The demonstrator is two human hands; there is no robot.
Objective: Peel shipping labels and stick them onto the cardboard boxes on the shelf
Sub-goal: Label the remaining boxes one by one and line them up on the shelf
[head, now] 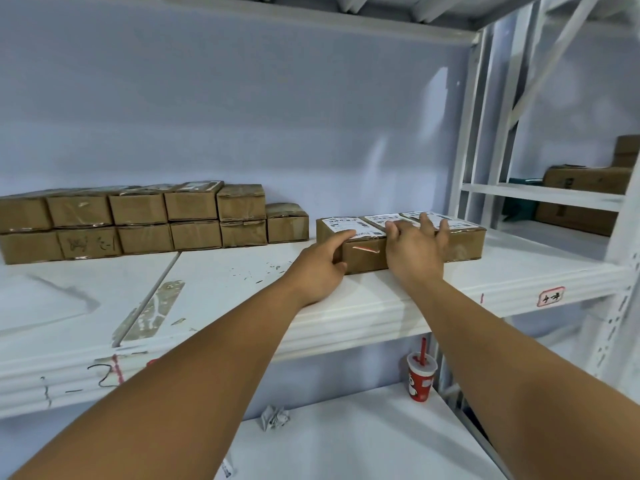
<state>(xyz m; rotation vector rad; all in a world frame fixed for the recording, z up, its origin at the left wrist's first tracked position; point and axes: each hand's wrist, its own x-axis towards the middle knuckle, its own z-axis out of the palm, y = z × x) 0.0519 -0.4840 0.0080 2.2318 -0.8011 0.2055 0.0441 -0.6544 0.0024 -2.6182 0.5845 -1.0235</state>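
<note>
White paper shipping labels [381, 219] lie under the spread, straight fingers [426, 223] of the right hand [414, 252], on a row of three small brown cardboard boxes [464, 242]. The left hand [320, 270] grips the row's near left corner, thumb on a label edge. Uneven pressing may wrinkle a label or leave a corner lifted, and a hard push could slide the boxes away from the fingertips along the white metal shelf [242, 271].

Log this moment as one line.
left hand grips end box | right hand presses flat on labels | place: shelf
</note>
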